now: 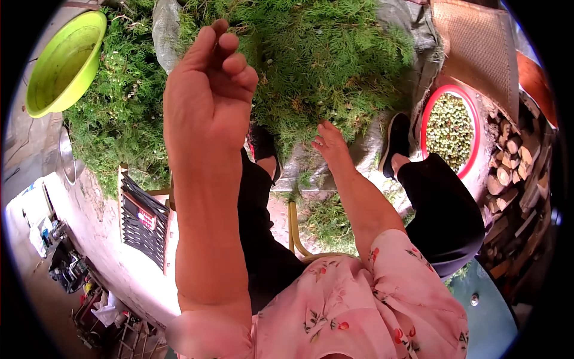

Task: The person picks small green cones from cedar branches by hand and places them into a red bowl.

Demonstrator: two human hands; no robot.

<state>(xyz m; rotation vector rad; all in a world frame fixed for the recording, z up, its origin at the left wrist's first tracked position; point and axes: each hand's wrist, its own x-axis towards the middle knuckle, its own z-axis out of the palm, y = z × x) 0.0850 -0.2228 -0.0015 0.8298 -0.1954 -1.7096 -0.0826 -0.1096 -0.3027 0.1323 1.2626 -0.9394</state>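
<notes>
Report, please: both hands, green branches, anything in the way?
Left hand raised, half-curled. Right hand low, near green branches. Shoes flank right hand, not blocking.

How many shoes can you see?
2. One dark shoe is beside the left forearm, which may hide part of it; the other dark shoe is between the green sprigs and the red-rimmed basin.
</notes>
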